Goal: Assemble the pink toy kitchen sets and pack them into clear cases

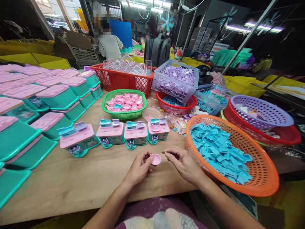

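My left hand [140,168] pinches a small pink toy bowl [156,159] by its edge, just above the table. To its right my right hand [182,162] has thumb and index finger pressed together on a tiny pale piece too small to name. Beyond both hands a row of pink-and-teal toy boxes [135,134] stands on the table, with blue and purple flaps raised on top. On the rightmost toy box [158,131] sits a pink round piece like the one in my left hand.
A green basket [124,115] of pink bowls lies behind the row. At right, an orange basket [267,178] holds blue parts. Stacked pink-and-teal boxes [50,92] fill the left. Behind are a red basket [124,79] and a purple-parts bin [176,83]. A person [110,44] sits farther back.
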Motion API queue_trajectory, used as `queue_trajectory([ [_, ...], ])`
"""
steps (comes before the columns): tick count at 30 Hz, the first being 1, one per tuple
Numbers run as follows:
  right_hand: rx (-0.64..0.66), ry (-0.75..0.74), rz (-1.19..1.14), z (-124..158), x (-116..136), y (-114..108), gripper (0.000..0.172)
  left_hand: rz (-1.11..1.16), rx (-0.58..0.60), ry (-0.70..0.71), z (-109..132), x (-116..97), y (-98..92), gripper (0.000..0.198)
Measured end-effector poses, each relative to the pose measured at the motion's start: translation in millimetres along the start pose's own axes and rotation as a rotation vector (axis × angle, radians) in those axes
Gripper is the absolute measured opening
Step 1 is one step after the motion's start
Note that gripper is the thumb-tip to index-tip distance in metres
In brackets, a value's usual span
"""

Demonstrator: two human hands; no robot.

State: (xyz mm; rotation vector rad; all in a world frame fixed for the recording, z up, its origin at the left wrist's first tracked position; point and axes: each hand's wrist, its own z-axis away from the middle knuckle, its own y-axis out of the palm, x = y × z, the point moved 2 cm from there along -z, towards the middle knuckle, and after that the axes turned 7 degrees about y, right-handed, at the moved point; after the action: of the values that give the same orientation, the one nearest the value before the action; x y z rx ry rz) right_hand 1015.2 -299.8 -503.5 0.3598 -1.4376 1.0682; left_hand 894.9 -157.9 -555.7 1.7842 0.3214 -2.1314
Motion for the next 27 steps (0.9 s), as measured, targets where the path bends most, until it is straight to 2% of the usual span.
queue_trajectory([
  [3,-0.005,0.024,-0.159,-8,-19,22,0.028,0.041,0.050,-0.010,1,3,1.0,0.040],
  [6,-0.014,-0.003,-0.307,-13,-24,36,0.029,0.035,-0.004,0.002,4,6,0.8,0.040],
  [9,-0.005,-0.017,-0.305,-13,-30,42,0.026,0.084,-0.047,-0.036,5,12,5.3,0.045],
  [12,0.026,-0.049,-0.256,-25,-47,40,0.027,0.195,-0.024,-0.100,-4,19,9.6,0.053],
  [15,-0.024,-0.169,-0.146,-41,-65,37,0.025,0.225,-0.060,-0.136,-15,22,9.5,0.055],
  [18,-0.086,-0.390,0.070,-48,-75,34,0.016,0.218,-0.082,-0.132,-20,19,10.4,0.050],
  [22,-0.186,-0.720,0.269,-44,-73,31,0.026,0.226,-0.100,-0.105,-24,14,10.0,0.043],
  [24,-0.230,-0.732,0.338,-42,-69,30,0.027,0.209,-0.088,-0.092,-27,13,10.0,0.045],
  [27,-0.250,-0.616,0.391,-41,-67,30,0.018,0.125,-0.052,-0.053,-30,15,10.7,0.047],
])
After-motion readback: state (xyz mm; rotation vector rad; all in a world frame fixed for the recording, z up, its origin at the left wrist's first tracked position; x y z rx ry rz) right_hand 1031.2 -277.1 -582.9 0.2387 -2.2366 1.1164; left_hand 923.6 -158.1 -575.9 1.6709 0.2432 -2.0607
